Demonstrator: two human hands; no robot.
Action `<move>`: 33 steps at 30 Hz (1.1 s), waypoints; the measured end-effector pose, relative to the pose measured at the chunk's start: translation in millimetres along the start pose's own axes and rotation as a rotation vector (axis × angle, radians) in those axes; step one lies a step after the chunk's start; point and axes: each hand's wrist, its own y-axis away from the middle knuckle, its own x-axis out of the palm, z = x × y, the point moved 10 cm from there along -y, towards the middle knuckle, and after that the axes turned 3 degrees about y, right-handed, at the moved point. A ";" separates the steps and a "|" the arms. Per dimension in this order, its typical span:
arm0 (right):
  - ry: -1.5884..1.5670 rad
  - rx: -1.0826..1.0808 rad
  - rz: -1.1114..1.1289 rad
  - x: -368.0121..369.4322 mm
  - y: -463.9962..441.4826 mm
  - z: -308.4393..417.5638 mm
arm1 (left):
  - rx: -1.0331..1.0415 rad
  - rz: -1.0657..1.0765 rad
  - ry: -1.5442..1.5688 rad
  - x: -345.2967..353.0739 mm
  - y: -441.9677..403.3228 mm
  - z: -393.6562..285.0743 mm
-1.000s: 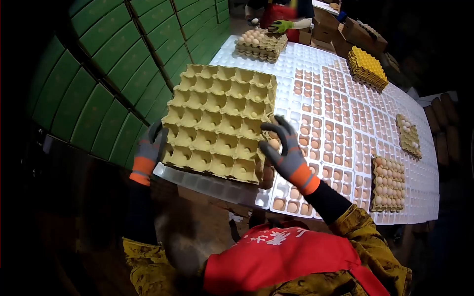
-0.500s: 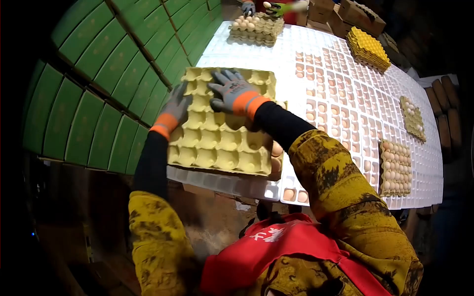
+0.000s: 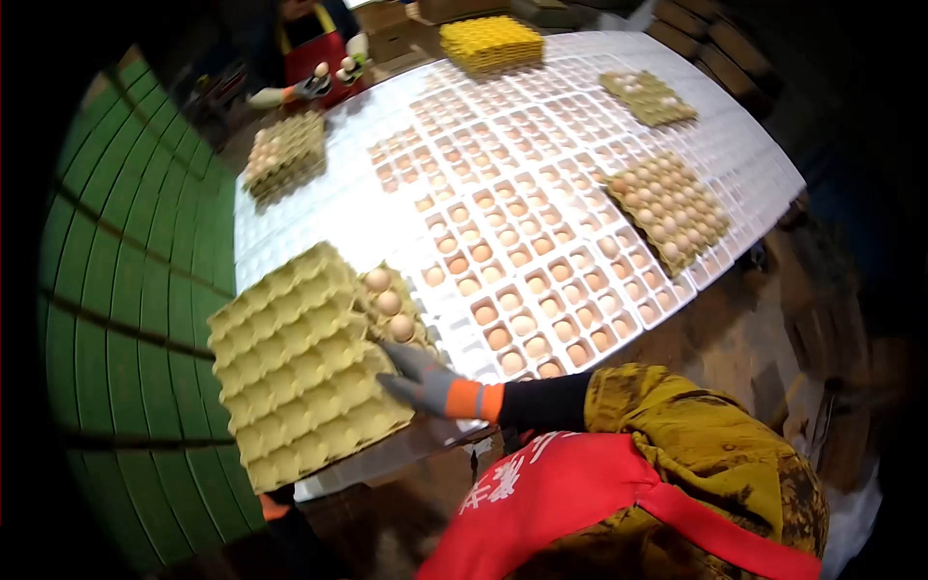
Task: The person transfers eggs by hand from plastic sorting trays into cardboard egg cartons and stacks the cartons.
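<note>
An empty pulp egg tray (image 3: 307, 372) lies tilted at the table's near left corner, its rows of cups facing up. My right hand (image 3: 420, 380), in a grey glove with an orange cuff, grips the tray's right edge. My left hand is hidden behind the tray's near left corner; only its orange cuff (image 3: 275, 505) and dark sleeve show. Partly covered by the empty tray, another egg tray (image 3: 418, 311) holds a few brown eggs (image 3: 389, 303) along its visible side.
White plastic trays (image 3: 570, 280) with many eggs cover the table. A full egg tray (image 3: 667, 208), a partly filled tray (image 3: 650, 99), yellow trays (image 3: 491, 43) and a tray stack (image 3: 287, 155) stand around. Green boxes (image 3: 145, 319) line the left. Across, a co-worker (image 3: 314, 58) holds eggs.
The view has swung to the right. My right hand has gone from the top of the empty tray to its right edge, and my left hand has dropped out of sight behind it.
</note>
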 end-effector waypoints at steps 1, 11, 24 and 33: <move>-0.026 0.013 0.016 8.4 -1.6 -2.1 | -0.005 -0.022 -0.003 9.7 -2.2 13.9; -0.706 -0.080 0.109 -89.6 14.2 2.7 | 0.046 -0.144 0.013 88.1 14.1 81.3; -0.601 -0.027 0.188 -86.1 2.2 -60.4 | 0.189 -0.351 0.020 122.9 113.2 55.6; -0.505 -0.003 0.121 -210.8 19.6 -79.5 | 0.209 -0.122 -0.008 222.5 36.2 57.5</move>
